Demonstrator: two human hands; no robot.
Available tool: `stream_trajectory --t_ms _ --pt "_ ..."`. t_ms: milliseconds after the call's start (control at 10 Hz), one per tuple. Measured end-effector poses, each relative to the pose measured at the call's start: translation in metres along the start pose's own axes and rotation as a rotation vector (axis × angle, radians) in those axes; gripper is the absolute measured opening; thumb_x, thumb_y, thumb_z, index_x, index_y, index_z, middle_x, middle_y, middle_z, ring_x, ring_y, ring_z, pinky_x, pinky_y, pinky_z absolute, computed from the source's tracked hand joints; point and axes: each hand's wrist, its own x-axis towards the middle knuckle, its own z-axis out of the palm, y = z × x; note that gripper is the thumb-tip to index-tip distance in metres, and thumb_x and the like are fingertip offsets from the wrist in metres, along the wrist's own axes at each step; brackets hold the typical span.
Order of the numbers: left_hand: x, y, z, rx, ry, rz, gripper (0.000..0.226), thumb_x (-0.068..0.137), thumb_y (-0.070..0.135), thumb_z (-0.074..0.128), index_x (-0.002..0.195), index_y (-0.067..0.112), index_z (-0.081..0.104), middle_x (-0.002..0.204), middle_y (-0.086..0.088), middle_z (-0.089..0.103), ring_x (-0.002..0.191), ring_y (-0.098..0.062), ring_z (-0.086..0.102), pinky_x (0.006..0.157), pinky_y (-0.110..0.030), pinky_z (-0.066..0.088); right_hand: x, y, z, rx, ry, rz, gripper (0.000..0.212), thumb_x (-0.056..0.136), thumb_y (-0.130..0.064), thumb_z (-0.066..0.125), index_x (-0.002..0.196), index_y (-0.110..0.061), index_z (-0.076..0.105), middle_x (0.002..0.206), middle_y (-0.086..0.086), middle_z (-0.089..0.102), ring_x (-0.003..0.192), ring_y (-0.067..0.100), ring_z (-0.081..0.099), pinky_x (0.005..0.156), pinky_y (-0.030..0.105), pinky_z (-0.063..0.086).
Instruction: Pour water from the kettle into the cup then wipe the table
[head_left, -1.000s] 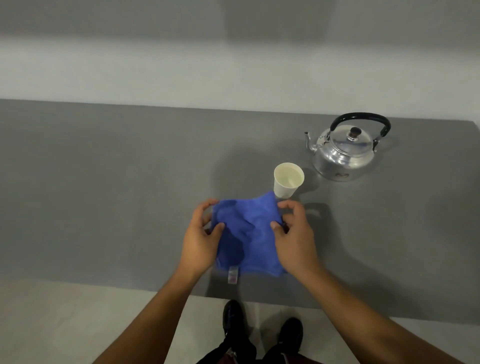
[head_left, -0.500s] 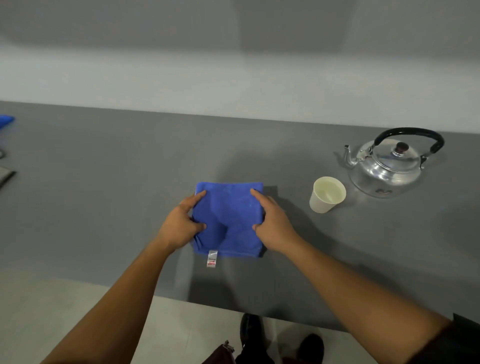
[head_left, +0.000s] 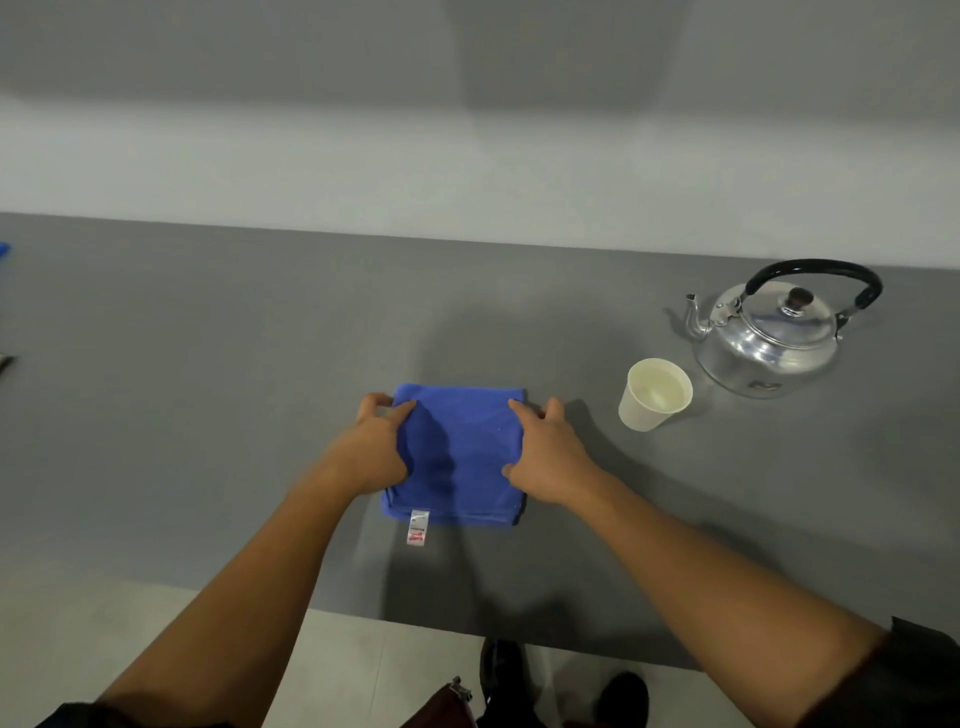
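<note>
A folded blue cloth (head_left: 460, 452) with a white tag lies flat on the grey table (head_left: 208, 364). My left hand (head_left: 371, 449) grips its left edge and my right hand (head_left: 545, 457) grips its right edge, thumbs on top. To the right stands a white paper cup (head_left: 655, 395) with water in it. Behind the cup sits a shiny metal kettle (head_left: 774, 338) with a black handle, its spout pointing left, lid on.
The table's near edge runs just in front of me, with pale floor tiles and my dark shoes (head_left: 618, 696) below. A small blue thing (head_left: 3, 249) and a dark object (head_left: 4, 361) peek in at the far left edge. A light wall rises behind the table.
The cloth went from crumpled in my hands beside the cup to folded flat on the table, left of the cup. Both hands slid to its side edges.
</note>
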Motion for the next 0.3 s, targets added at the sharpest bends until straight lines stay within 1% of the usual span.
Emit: stream_trajectory --t_ms 100,200,300 --pt "-0.006 0.006 0.0 0.036 0.085 -0.006 0.085 0.082 0.018 0.073 0.157 0.025 0.034 0.15 -0.008 0.018 0.102 -0.037 0.061 0.091 -0.041 0.055 -0.013 0.007 -0.005 0.037 0.043 -0.029 0.077 0.087 -0.028 0.071 0.154 -0.029 0.034 0.14 0.005 0.033 0.119 0.028 0.052 0.1 0.038 0.05" --pt "-0.015 0.018 0.005 0.073 0.295 0.097 0.071 0.083 0.025 0.076 0.148 0.023 0.048 0.141 -0.01 0.033 0.113 -0.039 0.056 0.1 -0.041 0.049 -0.034 0.015 -0.016 0.113 0.182 -0.149 0.033 0.093 -0.026 0.068 0.125 -0.022 0.065 0.119 0.0 0.056 0.107 0.021 0.062 0.093 0.037 0.053" --pt "-0.021 0.041 0.01 -0.08 0.412 0.294 0.05 0.086 0.015 0.077 0.135 0.019 0.064 0.133 -0.01 0.05 0.11 -0.034 0.06 0.096 -0.037 0.049 -0.052 0.026 -0.036 0.142 0.399 -0.217 0.01 0.09 -0.03 0.072 0.086 -0.021 0.073 0.085 -0.006 0.066 0.076 0.014 0.063 0.071 0.035 0.054"
